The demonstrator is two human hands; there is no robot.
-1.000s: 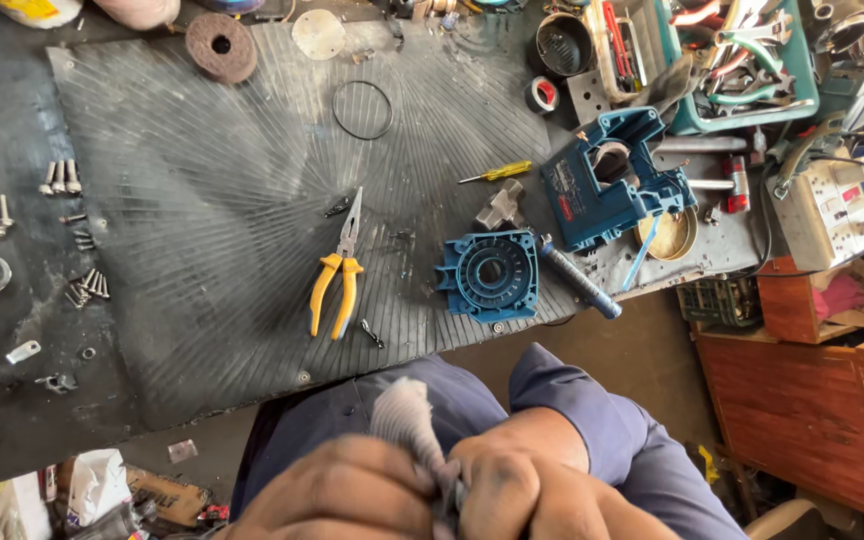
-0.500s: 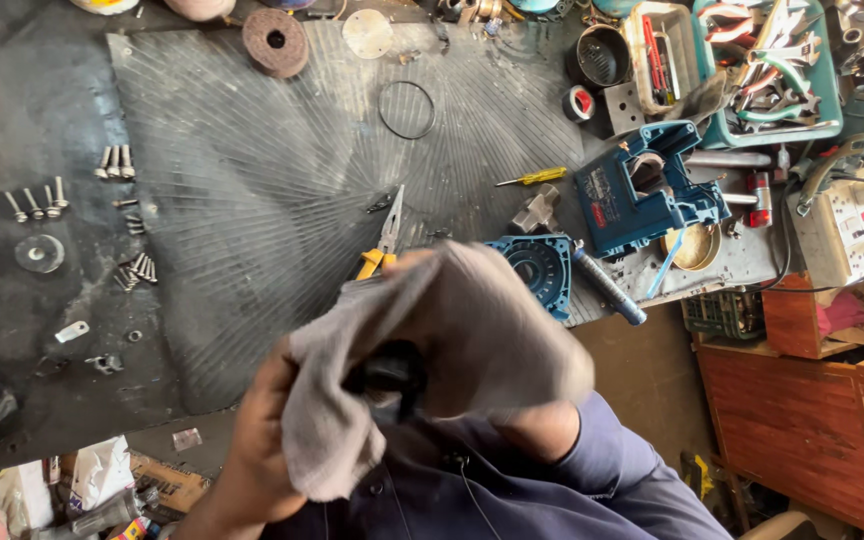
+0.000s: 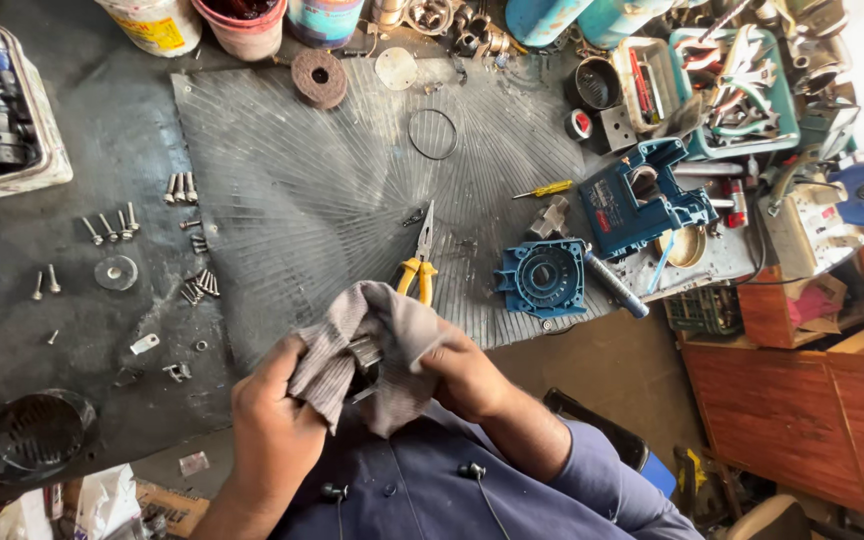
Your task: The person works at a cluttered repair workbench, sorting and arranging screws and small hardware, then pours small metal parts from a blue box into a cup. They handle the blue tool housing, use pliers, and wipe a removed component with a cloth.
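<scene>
Both hands are closing around a grey cloth (image 3: 372, 350) held just above the near edge of the worktop (image 3: 82, 330), over the person's lap. The left hand (image 3: 272, 420) is gripping the cloth from below and the left, fingers curled shut into its folds. The right hand (image 3: 467, 375) is clasping it from the right, its grip also closed on the fabric. Inside the cloth a dark metal part (image 3: 364, 358) is peeking out between the folds; what kind of part it is cannot be told.

Just beyond the cloth, yellow-handled pliers (image 3: 418, 262) are lying on the ribbed dark mat (image 3: 322, 200), their handles nearly touching the cloth's top edge. To the right, a blue round housing (image 3: 542, 277) is sitting at the mat's edge, with a blue power-tool body (image 3: 637, 205) behind it and a small yellow screwdriver (image 3: 544, 189) between them and the mat's middle. A thin black ring (image 3: 433, 134) and a round brown disc (image 3: 319, 78) are lying farther back. To the left of the mat, loose bolts (image 3: 112, 228) and a flat washer (image 3: 115, 272) are spread over the bare worktop, and a black round grille (image 3: 32, 437) is resting near its front left corner.
</scene>
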